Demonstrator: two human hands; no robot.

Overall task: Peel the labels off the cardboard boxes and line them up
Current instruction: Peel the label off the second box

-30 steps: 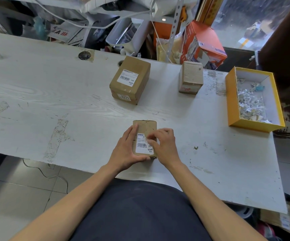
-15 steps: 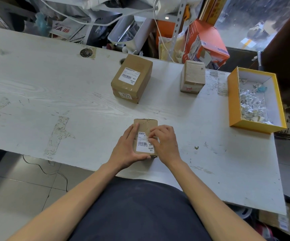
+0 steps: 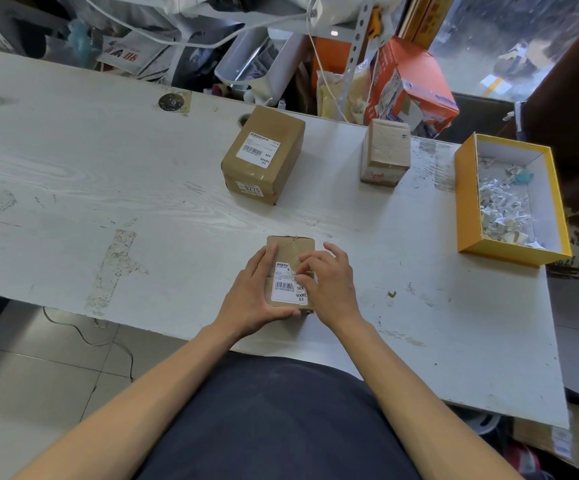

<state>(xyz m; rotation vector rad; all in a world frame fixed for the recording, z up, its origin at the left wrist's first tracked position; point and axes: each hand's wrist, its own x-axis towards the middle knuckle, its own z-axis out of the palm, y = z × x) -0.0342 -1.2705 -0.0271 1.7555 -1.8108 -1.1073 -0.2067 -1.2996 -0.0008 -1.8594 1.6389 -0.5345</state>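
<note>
Now my right hand [image 3: 329, 282] has lifted the label [image 3: 288, 284] at its upper right corner, pinching the torn edge; a moment ago it lay flat. My left hand [image 3: 251, 297] grips the box [image 3: 290, 249] at the table [image 3: 108, 174] edge. Peeling has begun.

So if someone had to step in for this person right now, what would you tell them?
Left hand grips the small brown cardboard box at the near edge of the white wooden table. Right hand picks at that box's white barcode label, torn at its top right corner.
Larger brown cardboard box behind it has both labels on. The worn cardboard box to its right looks stripped.
Yellow tray holds paper scraps.
Left: finish peeling, strip the larger box, line boxes up.
</note>
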